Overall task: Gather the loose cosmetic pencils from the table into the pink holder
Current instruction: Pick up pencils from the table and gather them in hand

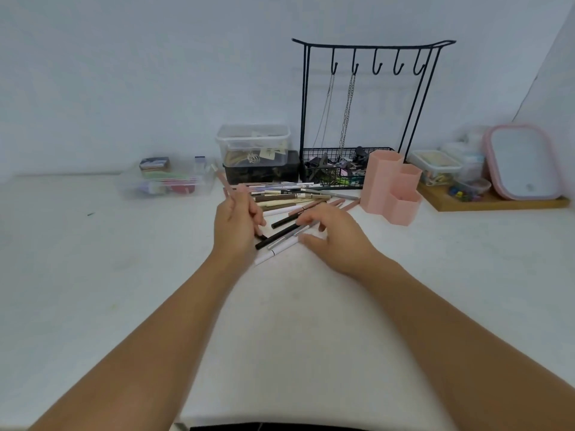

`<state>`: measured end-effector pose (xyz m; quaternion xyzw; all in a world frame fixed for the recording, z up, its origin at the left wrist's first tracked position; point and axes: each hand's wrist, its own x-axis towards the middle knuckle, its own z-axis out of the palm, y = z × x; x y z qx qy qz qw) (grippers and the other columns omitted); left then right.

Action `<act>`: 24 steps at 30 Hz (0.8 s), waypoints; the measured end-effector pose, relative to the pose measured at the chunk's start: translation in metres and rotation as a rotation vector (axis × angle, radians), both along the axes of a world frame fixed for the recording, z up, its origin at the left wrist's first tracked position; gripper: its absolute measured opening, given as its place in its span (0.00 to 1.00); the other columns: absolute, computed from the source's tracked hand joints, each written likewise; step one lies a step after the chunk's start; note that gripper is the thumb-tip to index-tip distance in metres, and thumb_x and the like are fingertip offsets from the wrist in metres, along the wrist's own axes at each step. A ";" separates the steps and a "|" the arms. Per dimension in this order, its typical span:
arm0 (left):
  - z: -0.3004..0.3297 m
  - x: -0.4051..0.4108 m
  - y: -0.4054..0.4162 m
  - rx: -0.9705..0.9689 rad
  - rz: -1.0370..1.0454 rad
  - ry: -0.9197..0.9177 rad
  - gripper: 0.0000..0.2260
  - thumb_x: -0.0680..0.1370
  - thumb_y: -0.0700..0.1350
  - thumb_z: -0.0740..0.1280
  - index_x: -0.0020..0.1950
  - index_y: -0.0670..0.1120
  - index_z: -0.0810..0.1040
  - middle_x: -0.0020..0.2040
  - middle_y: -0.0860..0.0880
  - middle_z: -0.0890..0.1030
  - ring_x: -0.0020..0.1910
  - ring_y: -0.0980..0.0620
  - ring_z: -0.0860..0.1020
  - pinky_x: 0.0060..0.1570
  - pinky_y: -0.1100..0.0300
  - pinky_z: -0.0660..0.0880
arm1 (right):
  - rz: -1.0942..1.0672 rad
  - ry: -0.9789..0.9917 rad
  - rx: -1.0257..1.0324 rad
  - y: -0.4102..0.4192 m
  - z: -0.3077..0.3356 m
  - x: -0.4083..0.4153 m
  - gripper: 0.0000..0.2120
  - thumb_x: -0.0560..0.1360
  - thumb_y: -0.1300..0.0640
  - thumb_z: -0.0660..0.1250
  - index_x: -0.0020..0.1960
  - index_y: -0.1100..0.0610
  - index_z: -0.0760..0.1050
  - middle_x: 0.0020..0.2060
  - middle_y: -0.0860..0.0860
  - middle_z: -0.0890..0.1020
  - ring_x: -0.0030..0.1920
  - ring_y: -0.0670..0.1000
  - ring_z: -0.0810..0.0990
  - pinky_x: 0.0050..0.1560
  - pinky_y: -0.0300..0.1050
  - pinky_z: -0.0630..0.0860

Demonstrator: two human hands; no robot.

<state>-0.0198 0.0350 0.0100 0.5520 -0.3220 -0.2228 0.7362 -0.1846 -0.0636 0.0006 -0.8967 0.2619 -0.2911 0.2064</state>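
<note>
A heap of loose cosmetic pencils [289, 197], black, brown, white and pink, lies on the white table [93, 275] just left of the pink hexagonal holder [392, 191]. My left hand [236, 222] grips a pink pencil [222, 180] that sticks up and away to the left, and a dark pencil end shows below its fingers. My right hand [333, 234] hovers low over the near pencils with its fingers spread and loosely bent, fingertips at a grey and a black pencil [280, 233]. The holder's compartments look empty from here.
Behind the heap stand a clear lidded box on a dark box [255, 150] and a black wire jewellery stand [367, 119] with chains and a basket. A clear tray of items [165, 181] sits left. A wooden board [497, 203] with containers and a pink-rimmed mirror [525, 163] is right.
</note>
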 end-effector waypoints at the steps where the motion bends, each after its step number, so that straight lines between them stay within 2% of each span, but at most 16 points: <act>1: 0.001 0.004 0.001 0.002 0.003 0.031 0.22 0.87 0.53 0.55 0.33 0.49 0.68 0.25 0.52 0.69 0.26 0.53 0.68 0.32 0.57 0.65 | 0.029 0.051 0.000 -0.002 -0.001 -0.002 0.10 0.76 0.54 0.72 0.57 0.49 0.80 0.52 0.42 0.78 0.47 0.35 0.73 0.46 0.30 0.68; 4: 0.001 0.012 0.005 0.061 0.005 0.020 0.19 0.87 0.52 0.56 0.37 0.48 0.66 0.25 0.55 0.65 0.23 0.55 0.61 0.23 0.62 0.58 | 0.064 0.125 0.013 -0.005 -0.002 0.000 0.07 0.77 0.55 0.71 0.54 0.49 0.80 0.51 0.46 0.80 0.49 0.45 0.76 0.50 0.41 0.74; 7: 0.002 0.013 0.007 0.059 0.008 0.011 0.18 0.86 0.50 0.58 0.37 0.47 0.68 0.26 0.53 0.64 0.23 0.56 0.59 0.21 0.64 0.56 | 0.077 0.152 0.012 -0.006 0.002 0.001 0.04 0.77 0.56 0.71 0.51 0.50 0.81 0.48 0.46 0.80 0.46 0.46 0.76 0.45 0.40 0.71; 10: 0.007 0.011 0.008 0.054 -0.009 0.066 0.19 0.85 0.52 0.60 0.35 0.47 0.69 0.25 0.53 0.63 0.22 0.56 0.58 0.21 0.64 0.55 | 0.081 0.088 0.071 -0.009 0.004 -0.002 0.03 0.77 0.57 0.71 0.49 0.52 0.82 0.44 0.46 0.80 0.41 0.43 0.74 0.41 0.37 0.68; 11: 0.008 0.011 0.008 0.045 -0.021 0.106 0.20 0.84 0.53 0.61 0.34 0.47 0.69 0.25 0.53 0.62 0.22 0.56 0.57 0.21 0.64 0.55 | 0.062 0.025 0.141 -0.010 0.004 -0.004 0.03 0.77 0.57 0.70 0.49 0.52 0.83 0.43 0.46 0.80 0.39 0.42 0.74 0.40 0.37 0.68; 13: 0.008 0.010 0.010 0.009 -0.051 0.147 0.19 0.83 0.54 0.63 0.35 0.47 0.70 0.24 0.54 0.61 0.23 0.56 0.57 0.21 0.64 0.55 | 0.025 -0.188 0.406 -0.009 0.006 -0.005 0.04 0.78 0.57 0.70 0.49 0.52 0.83 0.41 0.48 0.80 0.35 0.42 0.73 0.37 0.35 0.71; 15: 0.008 0.006 0.012 -0.004 -0.067 0.104 0.16 0.82 0.53 0.67 0.37 0.47 0.72 0.25 0.56 0.62 0.23 0.57 0.57 0.21 0.64 0.56 | 0.057 -0.422 0.699 -0.004 0.010 -0.005 0.05 0.79 0.59 0.69 0.51 0.54 0.83 0.39 0.49 0.81 0.37 0.45 0.75 0.40 0.37 0.76; 17: 0.007 0.000 0.013 0.000 -0.081 0.037 0.13 0.80 0.52 0.70 0.43 0.44 0.74 0.25 0.56 0.63 0.23 0.57 0.58 0.22 0.65 0.57 | 0.155 -0.563 0.899 0.005 0.012 0.000 0.05 0.79 0.62 0.68 0.53 0.60 0.82 0.38 0.50 0.82 0.38 0.47 0.78 0.43 0.38 0.79; 20: 0.008 -0.012 0.010 -0.001 -0.116 -0.011 0.11 0.78 0.50 0.73 0.45 0.45 0.76 0.25 0.58 0.66 0.23 0.58 0.62 0.23 0.64 0.61 | 0.283 -0.585 1.014 0.025 0.009 0.011 0.04 0.79 0.64 0.68 0.52 0.63 0.80 0.38 0.56 0.82 0.37 0.51 0.82 0.43 0.41 0.82; 22: 0.009 -0.019 0.006 -0.014 -0.138 -0.030 0.08 0.78 0.48 0.73 0.44 0.47 0.78 0.25 0.58 0.72 0.23 0.59 0.70 0.26 0.65 0.69 | 0.326 -0.576 1.017 0.034 0.006 0.020 0.04 0.79 0.64 0.68 0.52 0.62 0.80 0.39 0.57 0.83 0.37 0.52 0.84 0.44 0.43 0.83; 24: 0.006 -0.025 0.005 -0.009 -0.141 -0.049 0.07 0.78 0.46 0.74 0.45 0.45 0.78 0.30 0.53 0.80 0.30 0.54 0.80 0.32 0.61 0.79 | 0.360 -0.573 1.013 0.039 0.003 0.025 0.04 0.78 0.66 0.68 0.52 0.63 0.80 0.40 0.58 0.83 0.39 0.53 0.85 0.46 0.45 0.83</act>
